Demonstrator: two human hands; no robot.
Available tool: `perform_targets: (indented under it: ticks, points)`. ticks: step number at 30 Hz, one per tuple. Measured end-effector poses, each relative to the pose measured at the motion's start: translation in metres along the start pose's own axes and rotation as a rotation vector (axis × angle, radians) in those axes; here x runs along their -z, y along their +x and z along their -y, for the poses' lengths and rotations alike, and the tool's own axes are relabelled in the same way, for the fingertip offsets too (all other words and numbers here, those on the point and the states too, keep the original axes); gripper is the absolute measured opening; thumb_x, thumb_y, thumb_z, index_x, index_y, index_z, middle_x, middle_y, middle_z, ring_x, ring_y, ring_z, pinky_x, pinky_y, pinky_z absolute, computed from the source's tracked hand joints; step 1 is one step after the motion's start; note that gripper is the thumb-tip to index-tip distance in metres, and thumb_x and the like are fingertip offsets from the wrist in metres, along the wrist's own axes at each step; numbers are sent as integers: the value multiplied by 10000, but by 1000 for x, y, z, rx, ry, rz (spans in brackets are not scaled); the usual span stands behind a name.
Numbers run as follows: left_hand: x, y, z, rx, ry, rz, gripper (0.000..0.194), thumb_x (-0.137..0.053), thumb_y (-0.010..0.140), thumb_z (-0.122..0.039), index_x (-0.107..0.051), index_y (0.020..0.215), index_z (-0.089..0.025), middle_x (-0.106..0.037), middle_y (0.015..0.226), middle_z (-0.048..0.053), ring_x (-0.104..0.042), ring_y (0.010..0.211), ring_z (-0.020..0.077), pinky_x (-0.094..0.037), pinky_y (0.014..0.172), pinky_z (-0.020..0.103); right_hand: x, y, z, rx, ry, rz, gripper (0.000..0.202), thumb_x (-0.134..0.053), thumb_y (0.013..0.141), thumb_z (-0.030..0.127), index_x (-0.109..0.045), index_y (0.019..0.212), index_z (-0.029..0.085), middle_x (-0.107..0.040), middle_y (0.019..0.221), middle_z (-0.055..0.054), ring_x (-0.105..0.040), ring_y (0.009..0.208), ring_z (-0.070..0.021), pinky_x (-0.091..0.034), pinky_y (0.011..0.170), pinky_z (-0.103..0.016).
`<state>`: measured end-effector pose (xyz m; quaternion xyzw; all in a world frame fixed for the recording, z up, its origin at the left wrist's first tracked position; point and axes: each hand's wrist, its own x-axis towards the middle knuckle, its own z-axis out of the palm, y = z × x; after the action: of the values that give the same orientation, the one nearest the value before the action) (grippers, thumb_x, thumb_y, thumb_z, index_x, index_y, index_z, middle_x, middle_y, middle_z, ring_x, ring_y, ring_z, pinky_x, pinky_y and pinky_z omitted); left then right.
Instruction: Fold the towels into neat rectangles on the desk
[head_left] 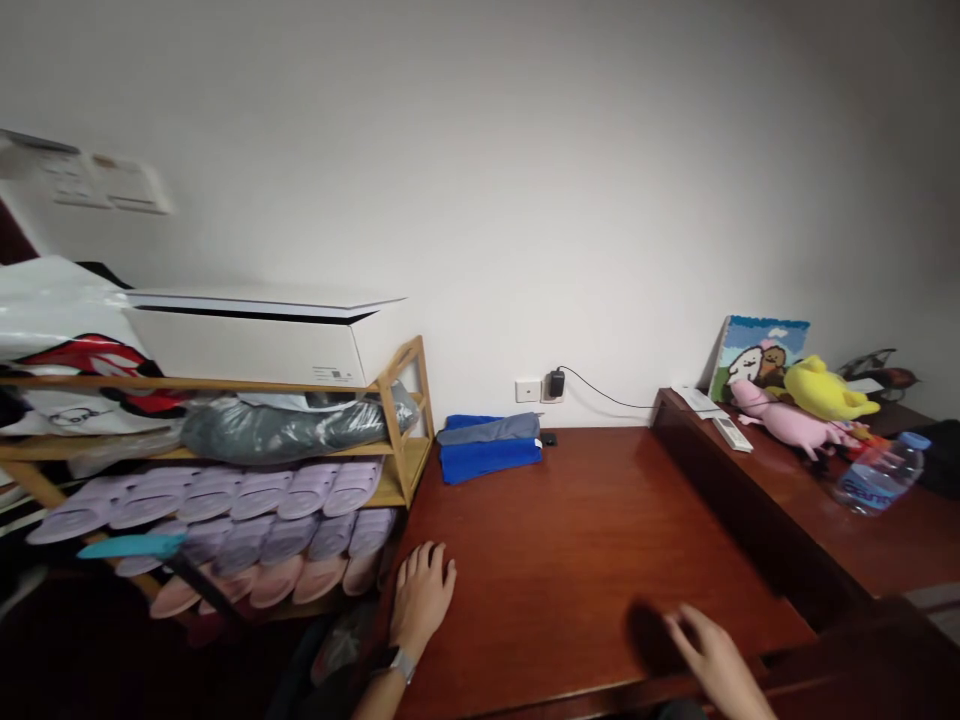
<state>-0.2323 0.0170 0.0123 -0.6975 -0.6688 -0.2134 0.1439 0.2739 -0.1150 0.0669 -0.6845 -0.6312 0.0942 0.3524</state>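
Observation:
My left hand (424, 592) lies palm down on the left edge of the reddish-brown desk (570, 560), fingers a little apart, with nothing in it and a watch at the wrist. Over the desk's front edge at the right is my right hand (697, 640), slightly blurred, its thumb and a finger apart and nothing visible between them. At the back left of the desk sits a folded blue cloth (491, 461) with a grey cloth (491, 430) on top. Neither hand touches the cloths.
A wooden rack (411, 455) on the left holds many slippers (262, 492), bags and a white box (255, 345). The raised right-hand surface bears a picture (765, 350), plush toys (825, 388), a remote (732, 433) and a plastic bottle (881, 478). A plug (556, 383) is in the wall.

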Motion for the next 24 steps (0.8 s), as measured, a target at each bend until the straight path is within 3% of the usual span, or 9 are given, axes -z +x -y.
perform_targets:
  ticks: [3,5,7,10,13,15,20,24]
  points:
    - [-5,-4,-2,22,-22,-13,371,-488,1040,-322,-752,1250,-168,-753,1319,166,-667,1263,315,-513,1097,467,-75,80,71,217,21,269,305,-525,1003,427,-784,1121,320,-787,1218,-95,-752,1137,-268,-601,1033,-388]
    - [-4,-8,-3,37,-31,-19,356,-502,1034,-307,-753,1250,-177,-752,1314,157,-665,1259,313,-510,1099,473,-128,137,122,298,-84,367,427,-621,952,335,-721,1366,296,-639,1539,-121,-635,1376,-286,-518,1162,-415]
    - [-4,-11,-4,49,-32,-33,343,-522,1026,-292,-754,1259,-193,-752,1312,143,-664,1259,308,-505,1104,474,-176,186,163,318,-225,468,639,-715,920,360,-600,1548,342,-401,1759,-104,-441,1564,-352,-438,1232,-511]
    - [-5,-16,-3,47,-11,-57,345,-533,1019,-269,-750,1281,-207,-756,1324,129,-659,1276,309,-503,1115,484,-231,241,201,348,-392,554,865,-797,885,475,-434,1669,444,-121,1866,-36,-126,1678,-464,-228,1291,-701]
    - [-10,-22,0,28,17,-77,365,-535,1014,-278,-748,1305,-222,-761,1341,116,-659,1292,307,-513,1118,480,-267,286,217,389,-476,537,920,-787,892,561,-364,1702,460,-38,1875,-26,17,1684,-488,-72,1285,-760]
    - [-15,-26,2,19,35,-78,380,-543,1006,-294,-751,1318,-237,-762,1354,109,-662,1302,308,-523,1117,482,-283,310,222,375,-510,545,944,-795,879,597,-358,1705,459,-14,1875,-35,8,1682,-494,-73,1278,-754]
    - [-26,-31,7,19,81,-63,419,-541,994,-292,-755,1351,-239,-762,1392,113,-663,1327,320,-538,1116,511,-318,336,233,244,-477,629,787,-648,982,665,-385,1693,453,-18,1874,-75,-300,1611,-472,-279,1225,-674]
    - [-33,-33,9,50,48,-17,437,-531,989,-312,-758,1358,-253,-751,1425,127,-656,1353,351,-534,1128,554,-338,330,244,220,-443,554,667,-524,1054,636,-438,1673,403,-118,1863,-110,-388,1558,-453,-287,1214,-672]
